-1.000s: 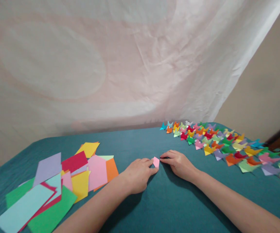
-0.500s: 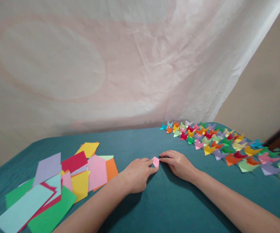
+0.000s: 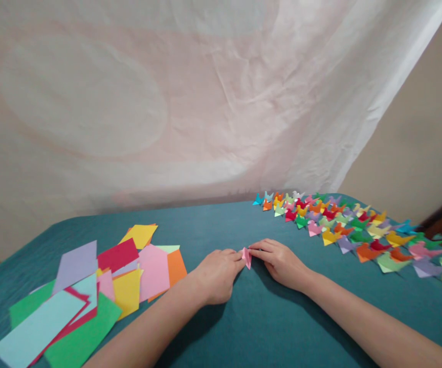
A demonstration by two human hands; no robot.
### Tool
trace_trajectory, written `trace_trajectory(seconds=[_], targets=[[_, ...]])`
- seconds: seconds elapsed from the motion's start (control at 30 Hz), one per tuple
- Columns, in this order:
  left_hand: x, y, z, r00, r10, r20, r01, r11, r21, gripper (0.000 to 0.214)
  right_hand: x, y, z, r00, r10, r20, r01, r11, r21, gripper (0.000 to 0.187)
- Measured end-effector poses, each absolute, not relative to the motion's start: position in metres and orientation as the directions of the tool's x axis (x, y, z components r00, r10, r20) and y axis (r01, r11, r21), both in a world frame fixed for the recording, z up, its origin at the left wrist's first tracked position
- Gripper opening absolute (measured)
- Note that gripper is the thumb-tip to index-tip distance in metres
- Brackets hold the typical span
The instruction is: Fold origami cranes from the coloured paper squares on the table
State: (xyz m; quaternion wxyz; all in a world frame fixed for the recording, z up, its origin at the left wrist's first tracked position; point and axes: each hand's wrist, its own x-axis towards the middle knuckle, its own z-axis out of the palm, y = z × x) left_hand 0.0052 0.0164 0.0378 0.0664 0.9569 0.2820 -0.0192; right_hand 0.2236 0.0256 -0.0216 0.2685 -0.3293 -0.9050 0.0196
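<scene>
From the head camera we see the left hand (image 3: 217,273) and the right hand (image 3: 280,260) meeting near the middle of the teal-covered table (image 3: 267,322). Each has its fingertips pinched together on a small pink folded paper (image 3: 246,257), which stands tilted on edge between them. A loose heap of coloured paper sheets (image 3: 90,286) lies toward the table's left edge, and rows of folded paper birds (image 3: 359,230) run along its right edge to the far right corner, well apart from both hands.
</scene>
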Motion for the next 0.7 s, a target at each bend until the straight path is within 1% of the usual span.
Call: trace_trajectory(seconds=[0.17,0.33,0.5,0.6,0.7], targets=[[0.0048,0.0168,0.0391,0.833,0.549,-0.071,0.554,-0.826,0.106,0.049,0.2205,0.0231,-0.0217,-0.655,0.590,0.473,0.563,0.798,-0.216,0.042],[0.0011,0.0196,0.0362,0.826,0.560,-0.057,0.563,-0.819,0.114,0.046,0.2201,0.0229,-0.0221,-0.671,0.601,0.435,0.568,0.793,-0.221,0.043],[-0.0007,0.0195,0.0373,0.816,0.576,-0.045,0.577,-0.811,0.098,0.039,0.2197,0.0224,-0.0211,-0.681,0.614,0.400,0.583,0.784,-0.212,0.038],[-0.0017,0.0208,0.0404,0.834,0.550,-0.036,0.551,-0.830,0.091,0.037,0.2192,0.0222,-0.0210,-0.686,0.621,0.379,0.594,0.779,-0.203,0.038],[-0.0030,0.0250,0.0413,0.846,0.533,-0.013,0.531,-0.841,0.101,0.029,0.2187,0.0226,-0.0211,-0.692,0.630,0.353,0.607,0.772,-0.187,0.038]])
